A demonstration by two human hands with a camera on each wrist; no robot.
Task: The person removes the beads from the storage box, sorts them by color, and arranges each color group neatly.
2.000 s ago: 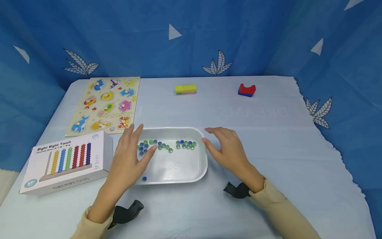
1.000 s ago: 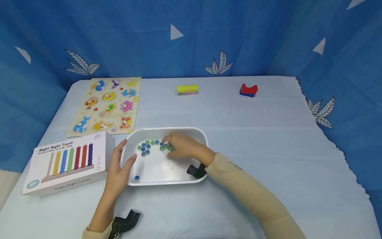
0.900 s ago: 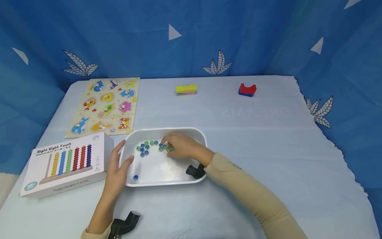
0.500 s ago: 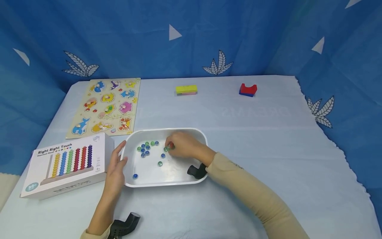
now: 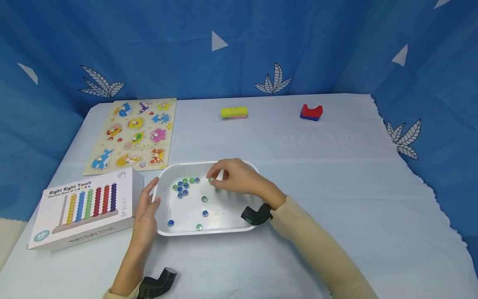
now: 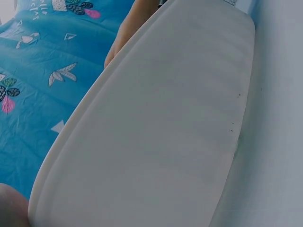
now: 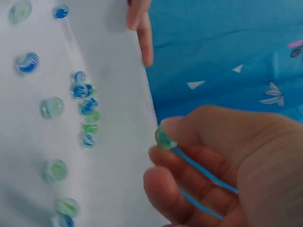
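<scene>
My right hand (image 5: 240, 176) is over the back of a white tray (image 5: 231, 216), pinching a green glass marble (image 7: 164, 138) between thumb and forefinger. At the tray's left end my left hand (image 5: 145, 218) holds the rim, thumb on top and fingers along the outside. Blue and green marbles lie inside: a cluster at back left with a blue marble (image 5: 186, 185), a lone blue marble (image 5: 170, 223) at front left, and several spread down the middle, such as a green marble (image 5: 199, 227). The tray's outer side wall (image 6: 147, 123) fills the left wrist view.
Left of the tray stands a white bead-toy box (image 5: 82, 207), close to my left hand. Behind it lies an animal peg puzzle (image 5: 128, 124). Toward the back edge are a yellow block (image 5: 234, 112) and a red arched block (image 5: 311, 111) with blue beneath. Blue cloth (image 5: 168, 50) hangs behind.
My left hand has settled at the tray's left rim. My right hand has come into the tray and now lifts a green marble; several marbles have rolled from the back group toward the front.
</scene>
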